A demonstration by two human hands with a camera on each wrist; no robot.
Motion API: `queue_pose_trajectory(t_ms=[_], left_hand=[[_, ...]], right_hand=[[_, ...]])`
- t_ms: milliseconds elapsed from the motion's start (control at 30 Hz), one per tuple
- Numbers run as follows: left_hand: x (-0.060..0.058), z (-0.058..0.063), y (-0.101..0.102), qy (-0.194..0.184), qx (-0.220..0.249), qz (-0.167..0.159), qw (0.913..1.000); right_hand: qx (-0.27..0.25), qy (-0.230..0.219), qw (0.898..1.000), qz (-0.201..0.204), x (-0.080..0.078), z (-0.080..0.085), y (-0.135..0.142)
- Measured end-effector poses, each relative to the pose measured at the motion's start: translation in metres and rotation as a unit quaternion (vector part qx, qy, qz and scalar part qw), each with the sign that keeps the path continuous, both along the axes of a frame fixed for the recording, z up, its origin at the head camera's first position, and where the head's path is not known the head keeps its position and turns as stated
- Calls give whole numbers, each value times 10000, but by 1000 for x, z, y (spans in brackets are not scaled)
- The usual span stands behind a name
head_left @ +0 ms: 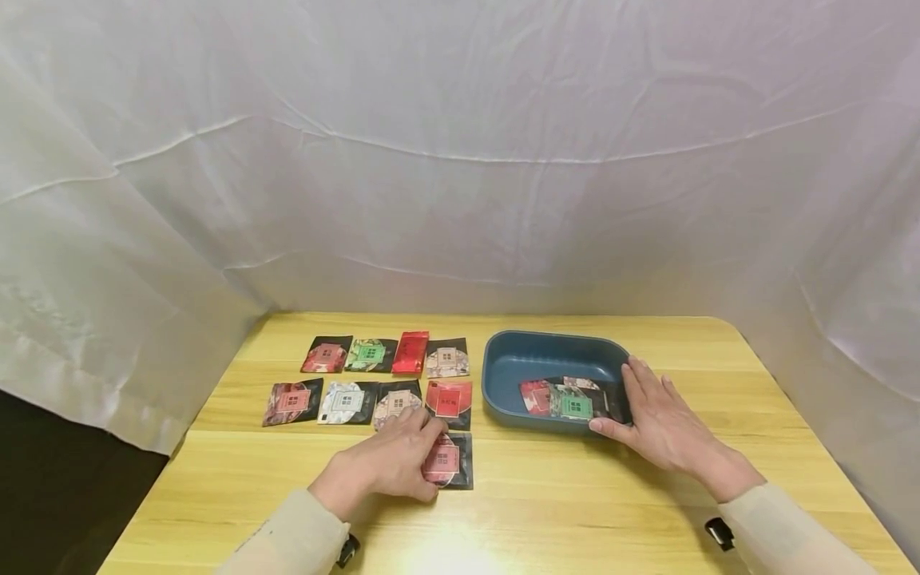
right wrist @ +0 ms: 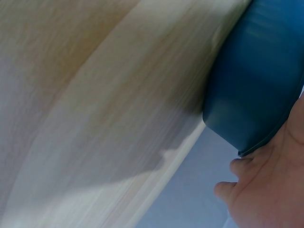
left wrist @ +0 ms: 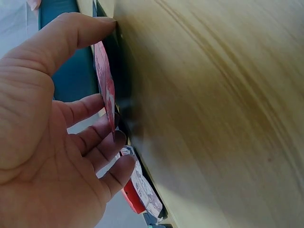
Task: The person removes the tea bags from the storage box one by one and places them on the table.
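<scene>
In the head view my left hand [head_left: 391, 457] is over the near end of the laid-out sachets. Its thumb and fingers hold opposite edges of a flat black sachet with a pink label [head_left: 446, 461], which lies close to the tabletop; the left wrist view shows the sachet [left wrist: 105, 80] between them. My right hand [head_left: 664, 423] rests against the right end of a blue plastic box [head_left: 506, 371], its fingers fairly straight along the rim and its thumb at the front corner. Inside the box lie several overlapping sachets, a green-labelled one [head_left: 575, 406] on top.
Two rows of sachets lie left of the box, among them a red packet [head_left: 410, 352], a white-labelled sachet [head_left: 346, 402] and a red-labelled sachet [head_left: 449, 402]. A wooden table [head_left: 561, 511] carries everything. White cloth [head_left: 460, 200] hangs behind and at both sides.
</scene>
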State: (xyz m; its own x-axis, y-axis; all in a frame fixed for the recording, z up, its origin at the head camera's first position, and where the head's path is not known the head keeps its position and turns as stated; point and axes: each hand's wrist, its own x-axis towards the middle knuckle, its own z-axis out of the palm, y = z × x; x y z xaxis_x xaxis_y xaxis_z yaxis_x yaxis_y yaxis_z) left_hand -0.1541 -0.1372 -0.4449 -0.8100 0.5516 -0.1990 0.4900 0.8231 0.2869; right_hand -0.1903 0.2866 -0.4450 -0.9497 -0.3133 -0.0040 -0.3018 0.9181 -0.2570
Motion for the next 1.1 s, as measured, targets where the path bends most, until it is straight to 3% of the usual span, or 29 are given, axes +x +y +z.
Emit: queue_pose_trajectory(t_ms=[533,633,933,1100], left_hand=[[1,2,1,28,16,-13,10000],[-1,6,4,188,12,-37,9998],[-23,37,34,1095,389,-157,9931],[-41,55,63,1285,291,-313,9908]], right_hand=[[-22,4,10000,3,0,0,1],[-17,6,10000,11,-1,0,1],[2,-17,10000,12,0,1,1],[14,22,10000,25,1,1,1]])
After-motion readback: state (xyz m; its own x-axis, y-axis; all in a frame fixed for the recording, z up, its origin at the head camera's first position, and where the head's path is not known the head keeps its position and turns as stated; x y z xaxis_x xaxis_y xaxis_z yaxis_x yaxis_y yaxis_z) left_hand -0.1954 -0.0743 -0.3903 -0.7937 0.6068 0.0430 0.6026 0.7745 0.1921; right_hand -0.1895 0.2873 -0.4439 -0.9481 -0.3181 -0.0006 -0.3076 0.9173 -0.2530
